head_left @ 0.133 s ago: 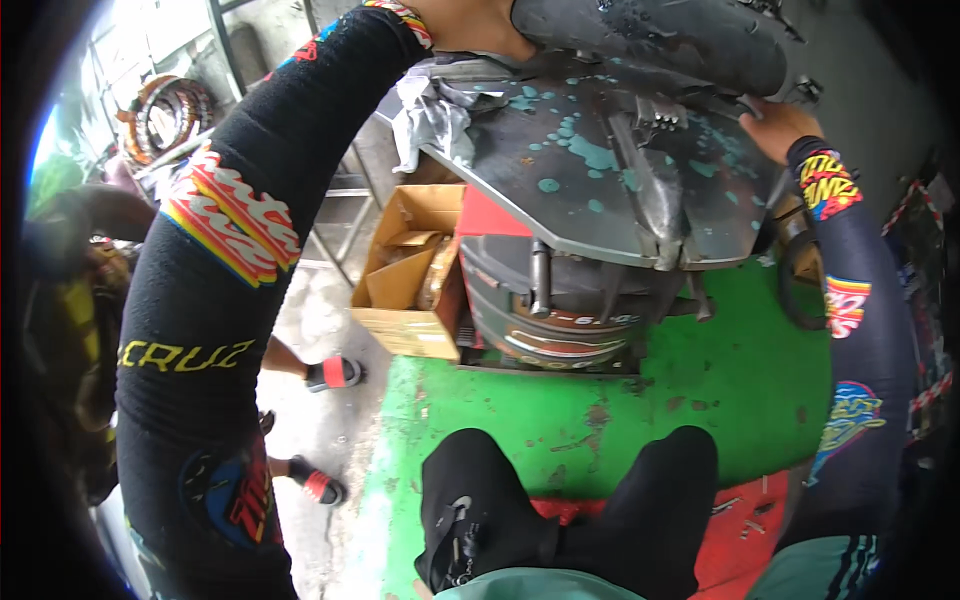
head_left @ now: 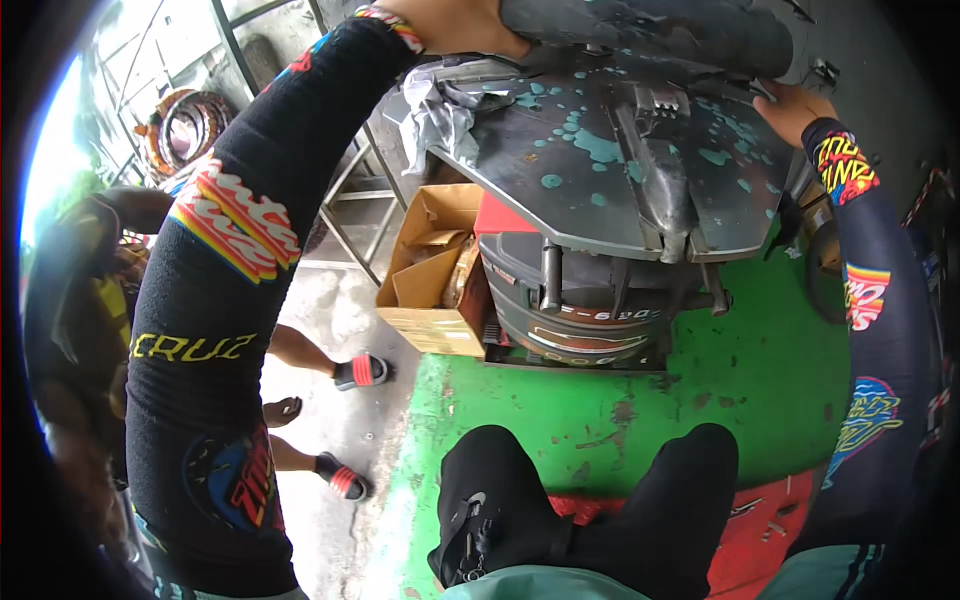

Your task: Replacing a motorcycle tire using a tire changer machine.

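A dark grey, rounded rubber tyre (head_left: 660,35) lies across the far side of a round metal turntable (head_left: 560,200) splashed with green spots. My left hand (head_left: 465,25) is at its left end, cut by the top of the picture, its fingers out of sight. At the right end my right hand (head_left: 790,108) grips the tyre's lower edge, thumb on the near side and the other fingers mostly hidden. A metal jaw (head_left: 660,190) runs along the turntable toward me. A crumpled grey rag (head_left: 440,125) hangs over the turntable's left edge.
Below the turntable stands a black machine body (head_left: 580,310) on a green floor (head_left: 520,410). An open cardboard box (head_left: 430,320) sits to its left. Farther left are a person's sandalled feet (head_left: 362,371), a metal frame (head_left: 370,215) and coiled rings (head_left: 185,130).
The turntable, box and floor sit slightly farther right in the picture, as my view has shifted. Both hands stay at the tyre. The bystander's feet and a hand show more fully.
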`<act>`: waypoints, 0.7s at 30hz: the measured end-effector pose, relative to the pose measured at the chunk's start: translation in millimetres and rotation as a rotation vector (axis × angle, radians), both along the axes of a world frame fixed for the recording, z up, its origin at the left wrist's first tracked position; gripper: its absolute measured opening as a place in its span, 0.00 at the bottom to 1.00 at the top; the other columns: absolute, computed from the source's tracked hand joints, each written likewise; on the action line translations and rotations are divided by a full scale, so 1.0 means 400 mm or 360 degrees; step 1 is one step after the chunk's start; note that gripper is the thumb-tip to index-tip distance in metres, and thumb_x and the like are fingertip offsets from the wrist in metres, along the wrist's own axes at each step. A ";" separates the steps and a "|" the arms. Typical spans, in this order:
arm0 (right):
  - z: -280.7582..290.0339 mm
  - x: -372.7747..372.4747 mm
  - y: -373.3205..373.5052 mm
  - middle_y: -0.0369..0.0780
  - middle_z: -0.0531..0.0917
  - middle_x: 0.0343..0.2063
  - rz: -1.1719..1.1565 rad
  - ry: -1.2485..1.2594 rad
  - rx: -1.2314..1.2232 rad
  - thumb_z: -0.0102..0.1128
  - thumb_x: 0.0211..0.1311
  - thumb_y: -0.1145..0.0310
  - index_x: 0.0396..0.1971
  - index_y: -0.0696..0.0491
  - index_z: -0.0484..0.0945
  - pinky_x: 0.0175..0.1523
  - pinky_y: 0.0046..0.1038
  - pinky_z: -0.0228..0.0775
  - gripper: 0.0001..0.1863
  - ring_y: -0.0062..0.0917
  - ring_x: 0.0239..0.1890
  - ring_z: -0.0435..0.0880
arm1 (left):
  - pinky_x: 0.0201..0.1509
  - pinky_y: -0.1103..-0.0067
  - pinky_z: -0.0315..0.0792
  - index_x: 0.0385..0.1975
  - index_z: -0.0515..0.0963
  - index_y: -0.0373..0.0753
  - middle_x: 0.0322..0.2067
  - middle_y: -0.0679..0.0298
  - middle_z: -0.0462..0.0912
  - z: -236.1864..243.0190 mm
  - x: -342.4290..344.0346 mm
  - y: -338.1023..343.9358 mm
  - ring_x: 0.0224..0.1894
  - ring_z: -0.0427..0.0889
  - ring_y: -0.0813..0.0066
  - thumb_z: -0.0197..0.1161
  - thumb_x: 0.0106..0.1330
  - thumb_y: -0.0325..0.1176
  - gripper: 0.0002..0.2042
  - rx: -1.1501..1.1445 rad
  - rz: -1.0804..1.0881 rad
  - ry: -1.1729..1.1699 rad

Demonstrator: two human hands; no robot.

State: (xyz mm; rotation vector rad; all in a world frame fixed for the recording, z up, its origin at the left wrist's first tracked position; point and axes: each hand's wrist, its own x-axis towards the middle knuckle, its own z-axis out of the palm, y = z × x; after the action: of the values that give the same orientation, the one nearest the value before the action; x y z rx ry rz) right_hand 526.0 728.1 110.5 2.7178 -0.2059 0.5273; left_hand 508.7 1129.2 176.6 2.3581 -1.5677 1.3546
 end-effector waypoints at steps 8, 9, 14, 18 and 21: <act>-0.006 0.015 -0.028 0.52 0.80 0.49 0.0133 -0.0009 0.0101 0.38 0.66 0.50 0.64 0.49 0.67 0.58 0.43 0.69 0.30 0.47 0.51 0.78 | 0.50 0.65 0.77 0.57 0.67 0.37 0.44 0.48 0.81 0.013 0.003 -0.023 0.45 0.83 0.50 0.79 0.35 0.42 0.43 0.0028 0.0115 -0.0017; -0.009 0.001 -0.012 0.52 0.80 0.49 0.0221 -0.0010 0.0134 0.38 0.66 0.50 0.64 0.49 0.67 0.58 0.43 0.69 0.30 0.47 0.51 0.78 | 0.50 0.65 0.77 0.57 0.67 0.37 0.44 0.48 0.81 0.010 0.005 -0.024 0.46 0.83 0.50 0.79 0.36 0.42 0.43 0.0006 0.0129 0.0015; -0.025 -0.234 0.123 0.53 0.82 0.44 0.0783 -0.0345 0.0627 0.53 0.61 0.60 0.48 0.59 0.79 0.50 0.38 0.71 0.21 0.46 0.48 0.80 | 0.51 0.68 0.77 0.58 0.66 0.38 0.43 0.51 0.83 -0.007 0.019 -0.023 0.47 0.84 0.56 0.81 0.36 0.39 0.44 -0.0014 0.0119 0.0087; -0.146 -0.400 0.371 0.47 0.81 0.42 0.1535 -0.0475 0.0893 0.54 0.58 0.62 0.41 0.57 0.80 0.52 0.33 0.66 0.17 0.38 0.48 0.77 | 0.51 0.68 0.77 0.57 0.67 0.39 0.44 0.51 0.83 -0.009 0.012 -0.026 0.46 0.84 0.56 0.80 0.36 0.39 0.43 0.0039 0.0021 0.0094; -0.194 -0.404 0.554 0.43 0.81 0.41 0.1802 -0.0517 0.0813 0.55 0.55 0.62 0.35 0.55 0.82 0.53 0.30 0.63 0.14 0.33 0.49 0.76 | 0.50 0.68 0.78 0.56 0.67 0.39 0.43 0.50 0.83 0.007 -0.010 -0.024 0.45 0.85 0.55 0.79 0.37 0.40 0.42 0.0103 0.0147 0.0101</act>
State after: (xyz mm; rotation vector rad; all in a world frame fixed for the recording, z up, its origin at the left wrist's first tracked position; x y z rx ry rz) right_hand 364.2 949.6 33.0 2.9680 1.3597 1.3457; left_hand 504.5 1119.6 179.5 2.5142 -1.5267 1.2494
